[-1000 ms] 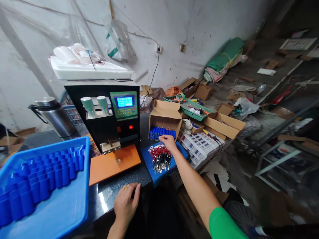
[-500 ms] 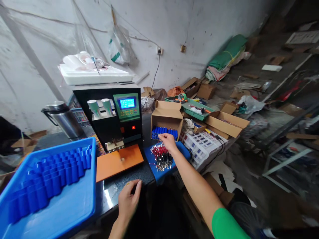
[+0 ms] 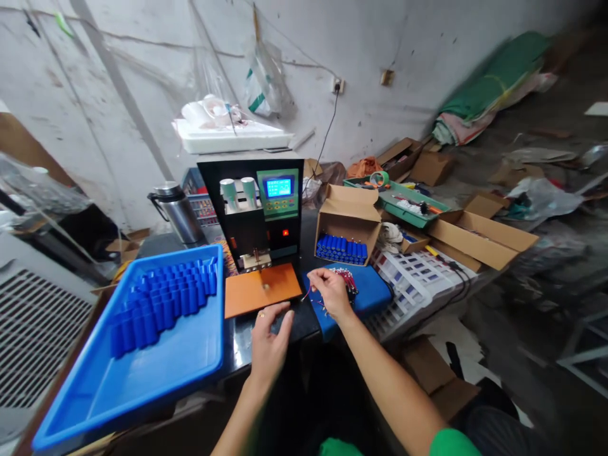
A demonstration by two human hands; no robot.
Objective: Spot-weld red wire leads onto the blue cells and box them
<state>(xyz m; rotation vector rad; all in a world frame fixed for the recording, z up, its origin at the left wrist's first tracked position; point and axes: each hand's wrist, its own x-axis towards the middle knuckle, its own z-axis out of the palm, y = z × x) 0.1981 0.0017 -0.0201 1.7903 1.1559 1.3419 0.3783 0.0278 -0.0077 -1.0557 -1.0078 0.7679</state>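
My right hand (image 3: 332,294) pinches a thin red wire lead (image 3: 306,295) between thumb and fingertips, its end hanging down to the left. Beneath and behind that hand, a pile of red and black wire leads (image 3: 350,278) lies on a blue pad (image 3: 373,292), partly hidden by the hand. My left hand (image 3: 270,332) is open and empty, thumb and fingers apart, at the front edge of an orange board (image 3: 251,292). The board lies before a black machine (image 3: 244,228) with a lit blue screen (image 3: 278,187) and metal electrodes (image 3: 257,258).
Rows of blue cylindrical cells (image 3: 164,301) stand in a blue tray (image 3: 137,392) at left. A cardboard box (image 3: 349,221) behind the pad holds more blue cells (image 3: 342,247). A steel jug (image 3: 178,212), a white basket (image 3: 403,282) and a green tray (image 3: 403,206) stand around.
My right hand has come away from the wire pile, back toward me and my left hand, with a wire lead in its fingers. The view has turned left.
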